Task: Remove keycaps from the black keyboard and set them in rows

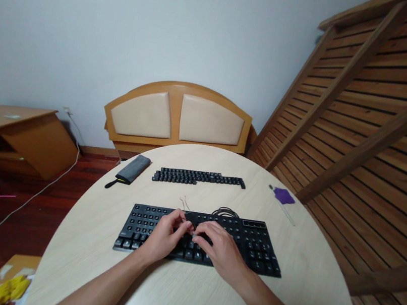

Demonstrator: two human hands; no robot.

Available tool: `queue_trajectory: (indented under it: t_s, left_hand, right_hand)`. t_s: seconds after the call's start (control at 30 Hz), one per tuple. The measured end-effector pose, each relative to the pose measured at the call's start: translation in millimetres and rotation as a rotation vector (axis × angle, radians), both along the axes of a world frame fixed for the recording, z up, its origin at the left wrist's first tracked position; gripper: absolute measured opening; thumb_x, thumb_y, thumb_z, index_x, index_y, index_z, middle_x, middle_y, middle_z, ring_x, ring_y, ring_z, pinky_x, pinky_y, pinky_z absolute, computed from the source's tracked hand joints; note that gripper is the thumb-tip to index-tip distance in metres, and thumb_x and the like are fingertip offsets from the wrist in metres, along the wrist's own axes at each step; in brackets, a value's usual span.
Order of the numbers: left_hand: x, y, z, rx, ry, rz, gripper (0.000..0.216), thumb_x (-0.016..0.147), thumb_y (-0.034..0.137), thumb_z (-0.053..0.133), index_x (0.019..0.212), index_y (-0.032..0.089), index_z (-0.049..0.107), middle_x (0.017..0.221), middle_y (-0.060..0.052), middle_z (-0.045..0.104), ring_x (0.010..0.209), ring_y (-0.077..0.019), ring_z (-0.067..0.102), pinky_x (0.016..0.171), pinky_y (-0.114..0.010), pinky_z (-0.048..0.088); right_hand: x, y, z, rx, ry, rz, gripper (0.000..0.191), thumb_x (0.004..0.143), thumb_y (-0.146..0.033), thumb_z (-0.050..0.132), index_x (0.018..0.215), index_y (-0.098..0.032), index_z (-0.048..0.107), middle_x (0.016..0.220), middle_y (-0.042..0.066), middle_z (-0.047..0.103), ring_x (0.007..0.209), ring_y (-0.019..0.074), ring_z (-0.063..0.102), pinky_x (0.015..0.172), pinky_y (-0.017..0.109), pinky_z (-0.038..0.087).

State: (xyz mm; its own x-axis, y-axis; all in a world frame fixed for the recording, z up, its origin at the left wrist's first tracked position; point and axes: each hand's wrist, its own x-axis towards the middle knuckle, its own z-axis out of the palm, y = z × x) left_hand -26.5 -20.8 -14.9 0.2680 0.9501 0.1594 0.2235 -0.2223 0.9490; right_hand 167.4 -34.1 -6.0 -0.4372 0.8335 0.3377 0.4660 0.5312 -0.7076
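A black keyboard [195,258] lies before me on the round table. Many keys on its left and upper part are bare sockets, while the bottom row and right side still carry caps. My left hand [166,233] is over its middle, closed on a thin wire keycap puller [184,203] whose two prongs point away from me. Close beside it, my right hand [215,243] pinches with thumb and fingers; whatever is between them is too small to make out. Behind the keyboard, loose black keycaps [184,176] stand in rows.
A grey pouch [135,169] lies at the table's left. On the right are a purple cloth [284,196] and a thin rod-like tool [288,216]. A coiled black cable [226,211] rests behind the keyboard. The pale table [99,234] has a curved edge.
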Motion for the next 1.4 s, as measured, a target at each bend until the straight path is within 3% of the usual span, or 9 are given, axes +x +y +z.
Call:
queue_trajectory:
  t_s: [0.13,0.37,0.53,0.77,0.93,1.17,1.4]
  left_hand:
    - [-0.8,2.7,-1.1,0.009,-0.025,0.032,0.025,0.094,0.042,0.053,0.083,0.019,0.051,0.08,-0.003,0.069,0.077,-0.0177,0.064,0.075,-0.029,0.049]
    - [0.1,0.9,2.1,0.085,0.151,0.105,0.026,0.093,0.041,0.052,0.083,0.018,0.057,0.079,-0.002,0.067,0.074,-0.0184,0.06,0.071,-0.028,0.044]
    - [1.1,-0.9,5.2,0.126,0.233,0.14,0.022,0.092,0.036,0.053,0.079,0.019,0.057,0.075,-0.001,0.066,0.072,-0.0186,0.058,0.068,-0.027,0.04]
    - [1.4,-0.3,3.3,0.127,0.236,0.144,0.023,0.093,0.037,0.052,0.079,0.02,0.054,0.074,-0.001,0.066,0.072,-0.019,0.058,0.069,-0.027,0.04]
    - [0.5,-0.4,2.8,0.137,0.256,0.142,0.02,0.094,0.034,0.052,0.08,0.019,0.054,0.077,-0.001,0.066,0.074,-0.0189,0.059,0.07,-0.027,0.04]
    - [0.4,-0.6,2.7,0.121,0.273,0.129,0.019,0.094,0.033,0.051,0.081,0.019,0.054,0.079,-0.001,0.068,0.077,-0.0191,0.06,0.072,-0.027,0.04]
    - [0.1,1.0,2.8,0.116,0.27,0.132,0.017,0.094,0.032,0.051,0.082,0.019,0.054,0.081,-0.002,0.069,0.077,-0.0193,0.061,0.072,-0.027,0.041]
  right_hand:
    - [1.9,0.7,-0.3,-0.044,0.059,-0.051,0.007,0.094,-0.027,0.058,0.094,-0.024,0.064,0.099,0.001,0.069,0.097,0.0179,0.062,0.087,0.03,0.046]
    - [8.6,12.7,-1.0,-0.042,0.036,-0.144,0.01,0.092,-0.032,0.059,0.093,-0.023,0.065,0.093,0.001,0.069,0.087,0.0187,0.064,0.08,0.031,0.049]
    - [15.1,40.9,5.9,-0.016,0.007,-0.201,0.018,0.09,-0.026,0.06,0.106,-0.022,0.067,0.102,0.004,0.072,0.089,0.0191,0.065,0.083,0.033,0.051]
    - [11.6,99.9,12.3,0.101,-0.16,-0.216,0.018,0.088,-0.023,0.062,0.104,-0.021,0.07,0.105,0.005,0.07,0.091,0.0186,0.065,0.085,0.032,0.048]
    - [-0.2,130.4,10.1,0.067,-0.361,-0.281,0.02,0.088,-0.024,0.064,0.106,-0.024,0.07,0.101,0.004,0.071,0.093,0.0187,0.065,0.079,0.028,0.046]
    - [-12.4,159.0,-1.1,0.018,-0.462,-0.355,0.02,0.089,-0.025,0.06,0.107,-0.025,0.069,0.101,0.004,0.074,0.095,0.0209,0.067,0.079,0.028,0.046]
    - [-24.7,164.2,-7.8,0.021,-0.541,-0.364,0.018,0.09,-0.026,0.06,0.106,-0.026,0.068,0.104,0.004,0.073,0.1,0.0211,0.066,0.083,0.029,0.045]
